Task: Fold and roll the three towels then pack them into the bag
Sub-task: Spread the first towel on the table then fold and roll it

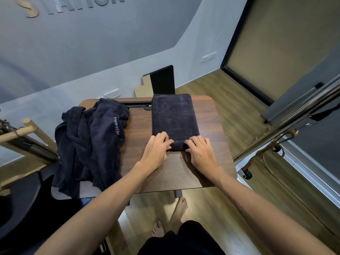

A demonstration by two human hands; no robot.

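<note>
A dark navy towel (pixel 174 115) lies folded into a long strip on the right half of the small wooden table (pixel 139 129). Its near end is curled into a short roll (pixel 178 145). My left hand (pixel 156 150) and my right hand (pixel 201 153) press side by side on that roll, fingers curled over it. A heap of crumpled navy towels (pixel 88 144) with "Powered by" stitched in white covers the table's left side and hangs over its edge. No bag can be made out.
A black panel (pixel 162 80) leans on the wall behind the table. A metal rail (pixel 294 122) and straps run along the right. A dark chair (pixel 20 205) sits at the lower left. My bare feet (pixel 171 218) stand on the wood floor under the table.
</note>
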